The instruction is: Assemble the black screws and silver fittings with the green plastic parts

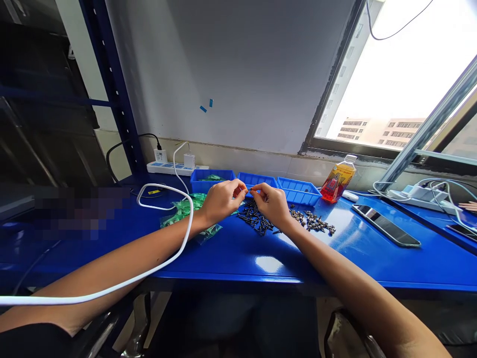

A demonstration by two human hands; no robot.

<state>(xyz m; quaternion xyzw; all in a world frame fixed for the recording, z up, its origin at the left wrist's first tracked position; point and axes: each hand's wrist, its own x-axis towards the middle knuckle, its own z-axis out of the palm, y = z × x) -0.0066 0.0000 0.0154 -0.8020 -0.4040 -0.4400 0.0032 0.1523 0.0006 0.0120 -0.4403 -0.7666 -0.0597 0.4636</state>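
Note:
My left hand (222, 200) and my right hand (274, 203) meet above the blue bench, fingertips pinched together. A tiny dark piece shows between them, too small to name. Under my right hand lies a pile of black screws (263, 226). Right of it spreads a second pile of small brownish metal fasteners (316, 222). Green plastic packets (182, 209) lie beside and partly behind my left hand and forearm. Behind the hands stand a left blue bin (194, 186) with green packets inside, a middle blue bin (261, 179) and a right blue bin (301, 198).
A bottle with red drink (338, 180) stands right of the bins. A phone (387, 226) lies on the bench (231, 258). A white cable (149, 272) loops across my left forearm. Power strips (164, 168) sit at the back left and far right. Part of another person's hand (468, 206) shows at the right edge.

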